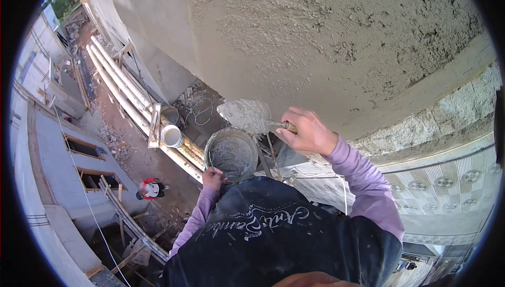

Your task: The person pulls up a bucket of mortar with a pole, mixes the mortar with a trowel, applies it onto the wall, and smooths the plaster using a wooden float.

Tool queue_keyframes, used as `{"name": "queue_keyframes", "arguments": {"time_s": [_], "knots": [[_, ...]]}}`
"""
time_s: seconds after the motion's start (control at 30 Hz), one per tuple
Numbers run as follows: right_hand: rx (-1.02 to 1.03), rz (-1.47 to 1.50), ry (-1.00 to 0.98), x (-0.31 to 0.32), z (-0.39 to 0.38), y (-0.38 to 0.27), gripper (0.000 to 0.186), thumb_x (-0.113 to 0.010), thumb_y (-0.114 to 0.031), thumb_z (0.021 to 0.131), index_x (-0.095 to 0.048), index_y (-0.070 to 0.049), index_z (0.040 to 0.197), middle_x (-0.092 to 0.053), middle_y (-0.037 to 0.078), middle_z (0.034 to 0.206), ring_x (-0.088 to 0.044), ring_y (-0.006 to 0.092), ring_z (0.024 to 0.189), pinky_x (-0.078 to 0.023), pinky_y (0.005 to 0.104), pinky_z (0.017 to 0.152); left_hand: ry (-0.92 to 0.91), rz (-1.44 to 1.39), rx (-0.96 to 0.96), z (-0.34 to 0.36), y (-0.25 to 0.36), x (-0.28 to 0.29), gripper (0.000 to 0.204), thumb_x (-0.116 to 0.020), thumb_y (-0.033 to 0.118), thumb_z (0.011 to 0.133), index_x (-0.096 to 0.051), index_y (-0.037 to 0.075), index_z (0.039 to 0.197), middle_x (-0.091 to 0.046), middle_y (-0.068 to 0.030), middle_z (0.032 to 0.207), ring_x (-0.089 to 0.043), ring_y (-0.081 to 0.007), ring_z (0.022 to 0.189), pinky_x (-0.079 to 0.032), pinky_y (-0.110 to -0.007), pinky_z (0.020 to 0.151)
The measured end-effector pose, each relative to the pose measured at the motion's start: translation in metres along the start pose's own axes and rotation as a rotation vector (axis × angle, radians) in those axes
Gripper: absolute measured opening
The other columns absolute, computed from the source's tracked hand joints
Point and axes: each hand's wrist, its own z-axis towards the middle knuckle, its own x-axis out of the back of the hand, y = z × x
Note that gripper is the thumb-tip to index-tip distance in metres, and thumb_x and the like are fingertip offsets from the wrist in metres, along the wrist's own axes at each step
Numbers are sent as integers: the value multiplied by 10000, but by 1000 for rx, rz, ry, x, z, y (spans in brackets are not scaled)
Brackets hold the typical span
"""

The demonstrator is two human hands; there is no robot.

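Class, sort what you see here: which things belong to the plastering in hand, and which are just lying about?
In use:
right hand gripping a trowel loaded with mortar
left hand on the rim of the mortar bucket
freshly plastered wall

Lying about:
white pipes on the ground far below
white bucket
a person down on the ground

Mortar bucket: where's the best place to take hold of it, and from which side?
Grip the near rim of the mortar bucket, coming from the person's side, as the left hand does. Its mouth faces up, the mortar sits below the rim, and the loaded trowel in the right hand hangs over its far edge.
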Motion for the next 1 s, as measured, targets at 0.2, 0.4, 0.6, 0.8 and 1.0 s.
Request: {"name": "queue_keyframes", "arguments": {"time_s": [0.2, 0.4, 0.6, 0.8, 1.0], "knots": [[232, 408, -157, 131, 35, -59, 191, -667, -155, 830, -602, 24, 833, -572, 104, 646, -573, 214, 556, -448, 324, 520, 36, -26, 44, 1, -1, 3, 156, -449, -137, 796, -523, 1, 789, -520, -95, 765, -566, -186, 619, -608, -349, 594], [-105, 1073, -81, 152, 58, 59, 225, -526, -211, 944, -561, -16, 838, -555, 42, 642, -487, 81, 475, -391, 219, 422, -5, -7, 88, 1, 3, -9, 158, -478, -132, 802, -534, 15, 783, -517, -75, 796, -570, -190, 686, -596, -345, 589], [-470, 763, 1014, 87, -138, 14, 295, -452, -288, 991, -508, -30, 860, -483, 49, 592, -438, 87, 427, -349, 199, 375, 11, 23, 46, -7, 4, 2, 157, -488, -128, 785, -532, 19, 750, -546, -91, 814, -596, -207, 674, -589, -340, 579], [-831, 446, 310, -13, -133, 42, 224, -544, -168, 901, -570, 32, 803, -569, 116, 573, -573, 178, 500, -428, 292, 471, 36, 54, 146, 21, 14, -20, 145, -481, -109, 794, -542, 19, 763, -528, -91, 819, -564, -206, 656, -606, -374, 602], [-384, 26, -461, -231, -12, 64, 271, -626, -268, 740, -684, -27, 851, -665, 215, 904, -643, 380, 897, -497, 458, 831, 85, 70, 336, 9, 85, -64, 139, -484, -67, 853, -553, 46, 812, -567, -79, 771, -602, -203, 645, -570, -341, 553]]}}
